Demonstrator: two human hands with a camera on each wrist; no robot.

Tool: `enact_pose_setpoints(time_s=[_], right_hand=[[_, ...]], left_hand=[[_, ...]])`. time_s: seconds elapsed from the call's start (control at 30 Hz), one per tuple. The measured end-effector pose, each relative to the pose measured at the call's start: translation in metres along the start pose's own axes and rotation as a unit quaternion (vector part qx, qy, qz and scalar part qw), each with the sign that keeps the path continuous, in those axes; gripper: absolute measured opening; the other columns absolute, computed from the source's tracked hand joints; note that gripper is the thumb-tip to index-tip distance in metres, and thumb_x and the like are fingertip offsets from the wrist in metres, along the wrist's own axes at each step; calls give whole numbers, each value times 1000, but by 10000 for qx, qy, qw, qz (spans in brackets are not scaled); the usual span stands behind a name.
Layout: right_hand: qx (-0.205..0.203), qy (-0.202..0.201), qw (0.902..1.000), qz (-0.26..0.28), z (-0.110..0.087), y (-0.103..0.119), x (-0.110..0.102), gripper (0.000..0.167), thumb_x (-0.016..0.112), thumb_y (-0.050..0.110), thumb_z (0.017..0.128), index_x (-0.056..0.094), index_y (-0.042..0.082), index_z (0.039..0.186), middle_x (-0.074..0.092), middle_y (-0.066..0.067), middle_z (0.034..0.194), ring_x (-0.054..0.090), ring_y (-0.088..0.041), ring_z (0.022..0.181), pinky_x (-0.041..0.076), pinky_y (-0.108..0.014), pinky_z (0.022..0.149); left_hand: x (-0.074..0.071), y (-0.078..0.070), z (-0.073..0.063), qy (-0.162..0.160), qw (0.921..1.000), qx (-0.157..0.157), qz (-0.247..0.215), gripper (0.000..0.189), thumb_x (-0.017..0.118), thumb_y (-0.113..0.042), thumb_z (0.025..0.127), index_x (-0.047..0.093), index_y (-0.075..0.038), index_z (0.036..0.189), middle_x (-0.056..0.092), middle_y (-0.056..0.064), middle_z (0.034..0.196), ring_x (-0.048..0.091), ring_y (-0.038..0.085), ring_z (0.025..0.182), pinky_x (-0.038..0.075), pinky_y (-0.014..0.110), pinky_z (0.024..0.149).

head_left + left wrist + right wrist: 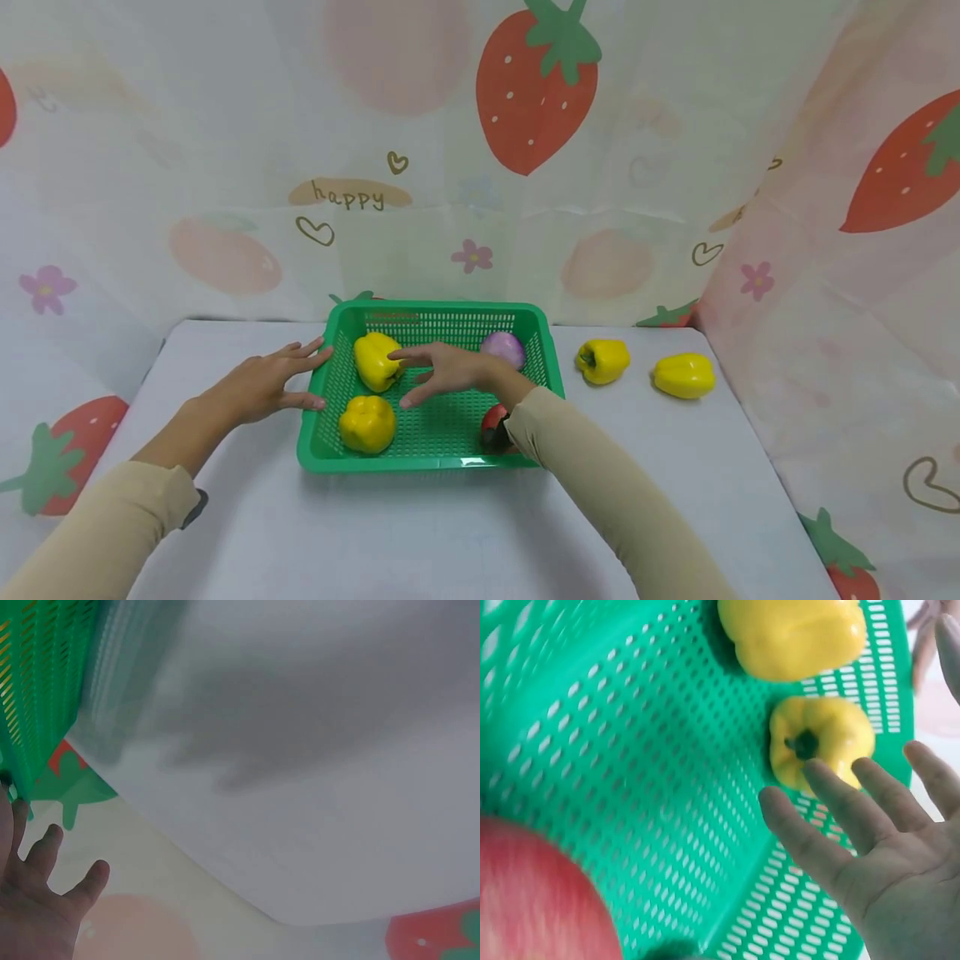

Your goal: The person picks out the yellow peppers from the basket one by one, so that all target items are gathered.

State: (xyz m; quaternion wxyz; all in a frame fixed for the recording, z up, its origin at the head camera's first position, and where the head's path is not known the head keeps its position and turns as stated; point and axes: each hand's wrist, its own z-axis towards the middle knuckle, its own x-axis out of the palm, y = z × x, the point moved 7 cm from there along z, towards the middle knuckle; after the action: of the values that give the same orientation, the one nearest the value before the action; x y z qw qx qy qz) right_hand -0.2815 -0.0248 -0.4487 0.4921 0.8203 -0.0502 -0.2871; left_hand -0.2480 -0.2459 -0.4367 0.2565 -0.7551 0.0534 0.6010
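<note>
A green perforated plastic basket (427, 463) stands on the white table. My left hand (262, 383) is at its left rim, fingers extended and fingertips right at the edge. Over the basket's inside hovers my right hand (450, 368), fingers spread and nothing in its grasp. Nearest to it is a yellow bell pepper (373, 358) at the back left, its green stem (806, 744) showing in the right wrist view. Another yellow bell pepper (367, 425) lies in the front left. A purple onion (504, 348) sits back right; a red round fruit (492, 425), partly hidden by the right sleeve, front right.
Right of the basket, two more yellow bell peppers lie on the table, one nearer (602, 361) and one farther out (684, 375). A strawberry-printed cloth (420, 258) hangs behind the table and along its sides.
</note>
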Motion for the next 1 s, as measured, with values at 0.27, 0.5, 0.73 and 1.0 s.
enact_pose_setpoints(time_s=[0.27,0.5,0.73,1.0], right_hand=[[-26,219,9996,-180,20,5,19,75,76,27,89,39,14,154,43,-15,154,48,-35,134,50,-40,101],[459,448,9979,-132,30,8,28,76,79,29,87,41,20,153,42,-7,155,44,-30,139,48,-56,100],[923,900,9916,-113,38,4,37,78,79,28,87,39,24,154,35,-8,159,38,-29,141,52,-55,96],[1400,1057,9845,-2,47,0,45,76,78,27,88,39,29,154,33,-6,156,42,-29,132,53,-55,93]], left_hand=[[-1,0,-1,-4,10000,10,-37,83,73,-47,86,39,-7,151,31,21,158,30,52,140,32,74,101],[-2,1,-1,28,10000,-79,-40,83,73,-47,87,39,-8,152,30,20,159,29,53,140,32,74,101],[-1,0,-1,41,9999,-108,-73,83,73,-47,87,39,-8,152,30,20,159,28,52,141,30,76,102],[-2,-1,-3,10,9999,-79,-78,82,73,-46,87,40,-7,151,31,20,158,30,53,140,32,75,101]])
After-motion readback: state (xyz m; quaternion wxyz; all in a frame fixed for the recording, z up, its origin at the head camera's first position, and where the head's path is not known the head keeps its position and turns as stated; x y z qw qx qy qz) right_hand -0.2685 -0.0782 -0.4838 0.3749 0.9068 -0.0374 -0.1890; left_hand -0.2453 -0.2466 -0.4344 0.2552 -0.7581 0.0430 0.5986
